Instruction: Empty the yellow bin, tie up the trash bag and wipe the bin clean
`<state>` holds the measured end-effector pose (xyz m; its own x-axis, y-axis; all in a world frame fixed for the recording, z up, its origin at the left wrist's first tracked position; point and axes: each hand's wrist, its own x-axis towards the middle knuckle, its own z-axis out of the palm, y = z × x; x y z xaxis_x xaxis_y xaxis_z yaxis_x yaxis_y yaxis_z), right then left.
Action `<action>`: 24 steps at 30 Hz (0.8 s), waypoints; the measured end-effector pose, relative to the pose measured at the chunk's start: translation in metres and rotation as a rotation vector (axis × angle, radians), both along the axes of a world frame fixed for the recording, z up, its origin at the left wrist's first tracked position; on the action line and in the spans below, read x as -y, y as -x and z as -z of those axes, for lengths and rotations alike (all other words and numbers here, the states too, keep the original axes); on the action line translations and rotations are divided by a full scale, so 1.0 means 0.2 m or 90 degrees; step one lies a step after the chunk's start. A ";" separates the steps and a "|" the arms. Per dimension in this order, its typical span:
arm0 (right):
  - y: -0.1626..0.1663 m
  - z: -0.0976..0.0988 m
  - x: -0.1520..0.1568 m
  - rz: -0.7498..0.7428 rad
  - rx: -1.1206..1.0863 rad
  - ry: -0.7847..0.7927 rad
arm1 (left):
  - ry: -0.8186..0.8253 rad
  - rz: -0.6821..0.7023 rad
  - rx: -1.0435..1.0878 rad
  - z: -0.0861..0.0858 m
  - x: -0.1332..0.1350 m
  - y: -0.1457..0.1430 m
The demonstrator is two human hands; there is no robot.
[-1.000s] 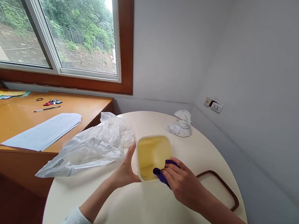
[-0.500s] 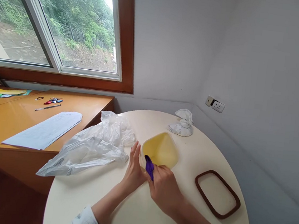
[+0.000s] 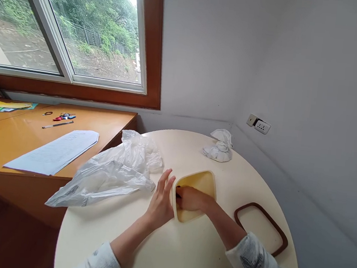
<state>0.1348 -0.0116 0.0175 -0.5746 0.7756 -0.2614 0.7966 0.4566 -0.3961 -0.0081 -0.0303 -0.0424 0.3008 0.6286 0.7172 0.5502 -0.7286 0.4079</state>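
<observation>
A pale yellow plastic container (image 3: 201, 178) stands tilted on the round table with its mouth towards me. My left hand (image 3: 160, 203) presses against its left outer wall, with thumb and fingers steadying it. My right hand (image 3: 192, 198) reaches down inside the container, fingers closed. A dark purple edge of cloth (image 3: 178, 191) shows at its fingertips, close to the left inner wall; the rest is hidden by the hand. To the right lies a brown rounded rectangular frame (image 3: 263, 210), flat on the table and partly covered by my right sleeve.
A crumpled translucent plastic bag (image 3: 112, 178) spreads over the left side of the round table (image 3: 171, 253). A small knotted white bag (image 3: 220, 149) sits at the back. On the wooden desk (image 3: 112, 122) are papers (image 3: 56, 150), a pen (image 3: 57, 124) and keys (image 3: 66, 116).
My right hand has moved from the container's near left rim down into it with the purple cloth. The container has tipped towards me, and my left hand now bears on its side.
</observation>
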 end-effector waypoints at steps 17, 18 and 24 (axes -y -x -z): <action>-0.23 -0.27 0.37 0.051 0.029 -0.095 | 0.037 -0.006 -0.010 -0.02 -0.01 0.01; -0.26 -0.29 0.40 0.046 0.014 -0.093 | 0.042 -0.006 -0.012 -0.02 0.00 0.01; -0.40 -0.28 0.43 -0.017 -0.050 -0.200 | 0.065 -0.010 0.014 -0.04 0.01 0.00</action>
